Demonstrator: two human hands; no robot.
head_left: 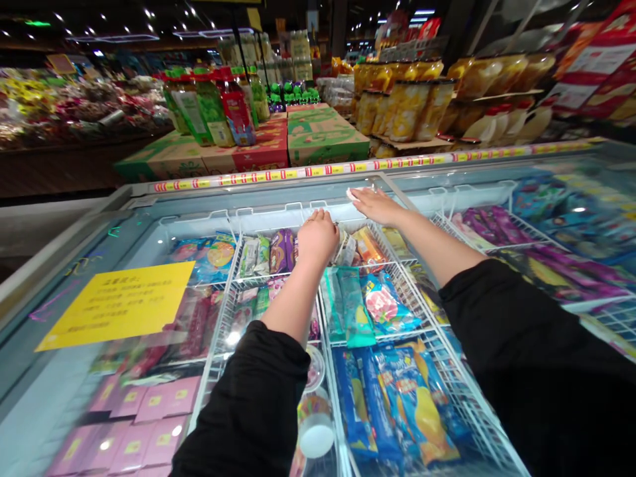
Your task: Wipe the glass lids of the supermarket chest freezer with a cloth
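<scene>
My left hand (318, 236) is over the middle of the chest freezer's glass top, near the far side. Its fingers are curled and mostly hidden behind the back of the hand, so I cannot tell what is in them. To its right, my right hand (376, 205) reaches to the far edge of the glass with fingers stretched out flat. A small white patch, perhaps tissue, shows at its fingertips. Beneath lie wire baskets of wrapped ice creams: orange packs (368, 246), teal packs (348, 305) and blue packs (405, 397).
A yellow notice (119, 305) lies on the left glass, above pink boxes (134, 424). A price-label strip (298, 173) runs along the freezer's far edge. Behind it stand bottled drinks (213, 106) on cartons (322, 136), and jars of yellow fruit (407, 106).
</scene>
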